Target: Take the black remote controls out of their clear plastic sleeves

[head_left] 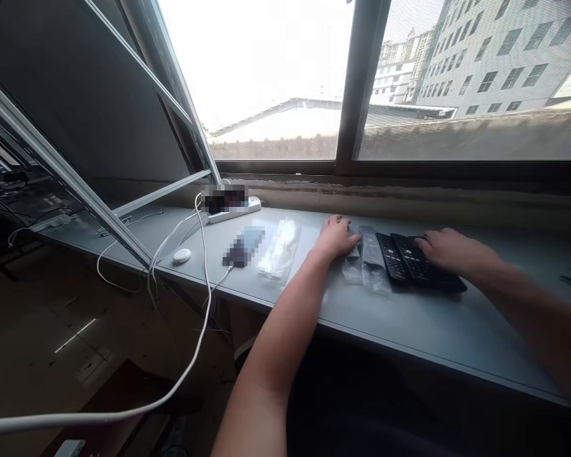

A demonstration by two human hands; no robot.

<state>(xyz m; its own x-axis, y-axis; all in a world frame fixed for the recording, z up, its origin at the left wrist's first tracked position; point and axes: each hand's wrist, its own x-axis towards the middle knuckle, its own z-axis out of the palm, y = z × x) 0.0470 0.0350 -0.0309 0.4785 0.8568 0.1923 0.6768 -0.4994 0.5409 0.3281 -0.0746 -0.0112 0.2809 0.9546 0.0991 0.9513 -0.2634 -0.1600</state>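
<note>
Several remote controls lie side by side on the grey table (361, 316). On the left of the row are a plastic-bagged remote (373, 254) and a narrower clear bag (353, 268). My left hand (334, 236) rests by that bag, fingers stretched forward and thumb apart, touching its upper end. Bare black remotes come after them: one remote (393, 259), a second remote (413, 261), and at least one more partly covered at the right end. My right hand (446, 251), slightly blurred, reaches over this right end with its fingers curled on a black remote.
Left of my hands lie a clear bag with white contents (280, 249), a blurred-out phone-like device (244, 246) on a cable, and a round white object (181, 256). A power strip (235, 211) stands by the wall. A white cable (204, 311) loops across the front. Metal framing (99, 222) slants at left.
</note>
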